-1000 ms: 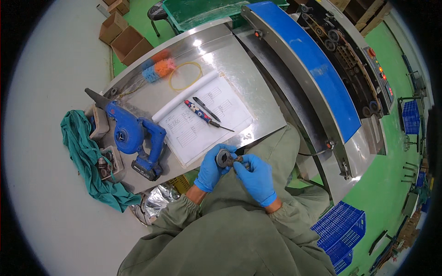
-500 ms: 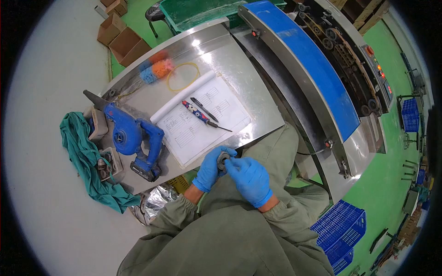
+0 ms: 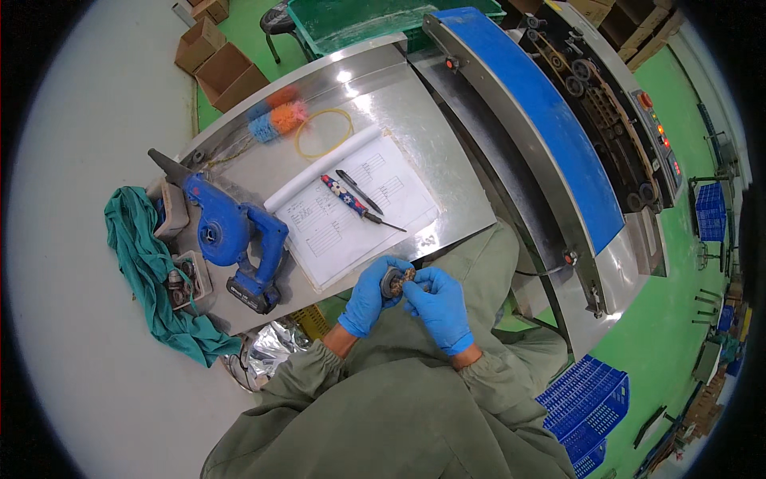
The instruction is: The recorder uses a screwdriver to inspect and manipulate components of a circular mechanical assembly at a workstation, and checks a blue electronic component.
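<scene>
My left hand (image 3: 369, 299), in a blue glove, grips a grey round metal part (image 3: 391, 280) near the front edge of the steel table (image 3: 447, 191). My right hand (image 3: 440, 313), also gloved, pinches a small brownish, grimy piece (image 3: 405, 284) against that part; its exact shape is partly hidden by my fingers. Just beyond lie a stack of printed sheets (image 3: 327, 247), a black pen (image 3: 359, 191) and a flower-patterned screwdriver (image 3: 345, 197). A blue cordless blower (image 3: 225, 231) lies to the left, beside two plastic tubs (image 3: 191, 295) with metal parts and a green cloth (image 3: 136, 247).
A machine with a blue panel (image 3: 542, 120), rollers and lit buttons (image 3: 657, 124) stands at the right. A fluffy duster (image 3: 283, 118) and yellow loop (image 3: 323, 112) lie at the back. Cardboard boxes (image 3: 227, 80), a green crate (image 3: 343, 20) and blue crates (image 3: 582, 399) stand around.
My fingers have turned and shifted on the metal part; the brownish piece, hidden under my right fingers half a second ago, shows again against it.
</scene>
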